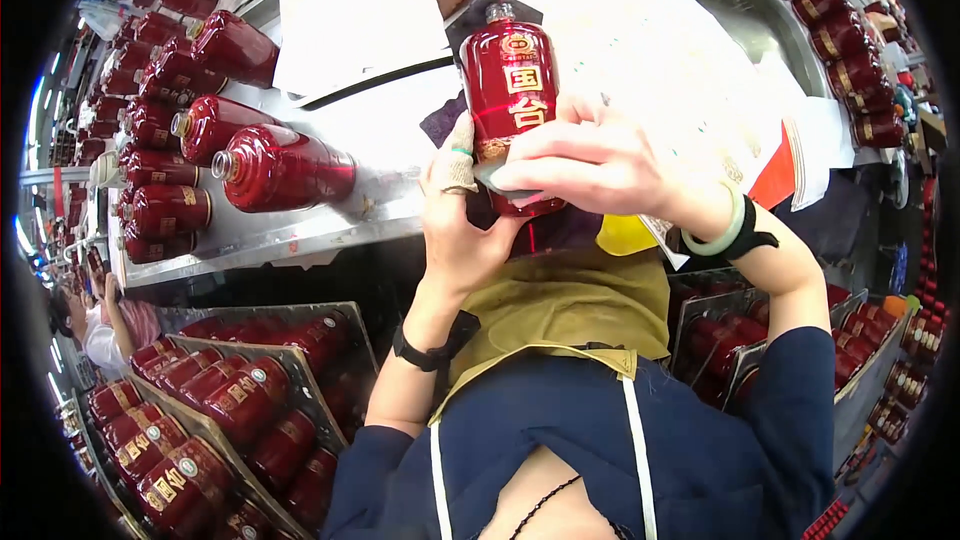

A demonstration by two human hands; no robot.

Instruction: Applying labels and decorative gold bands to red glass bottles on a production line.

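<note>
A red glass bottle [508, 80] with gold lettering lies on the worktable in front of me, its neck pointing away. My left hand [462, 225] is wrapped round the bottle's lower left side. Pale fabric covers one of its fingers, and a dark band circles the wrist. My right hand [600, 160] is closed in a pinch over the lower front of the bottle. Something small and pale shows at its fingertips, too hidden to name. Dark cloth [443, 120] lies beneath the bottle.
Plain red bottles [290, 168] stand on the metal bench at left. Crates of lettered red bottles [240, 400] flank me below. White paper sheets [360, 15] cover the table's far side. More bottles [840, 30] line the far right. Another person [105, 325] is at far left.
</note>
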